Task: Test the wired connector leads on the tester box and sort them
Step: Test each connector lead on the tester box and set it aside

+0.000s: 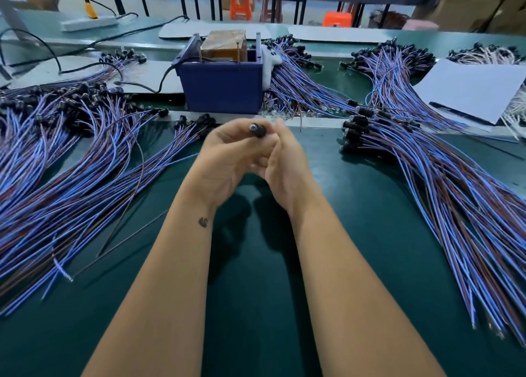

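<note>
Both hands are up together over the green surface [256, 291], just in front of the blue tester box [222, 90], and a single black connector [257, 129] sits between them. The left hand [227, 160] pinches the connector at the fingertips with its round face tilted up toward the camera, while the right hand [284, 160] curls in close against it, fingers folded; it looks to be steadying the same lead, though motion blur makes its exact grip hard to read, and the lead's wires are hidden behind the hands. The step in hand seems to be presenting this lead to the tester. To do it well, keep the pinch on the connector body, not the wire, so the bare ends stay free to reach the two upright metal probes [237, 53] rising from the box. Bring the ends onto the contacts squarely and hold still long enough for a clear reading. Then comes the sort: the pile of blue-and-brown leads on the left [71, 154] and the pile on the right [441, 177] lie well apart, so drop the lead wholly onto one of them, connector end lined up with the rest.
</note>
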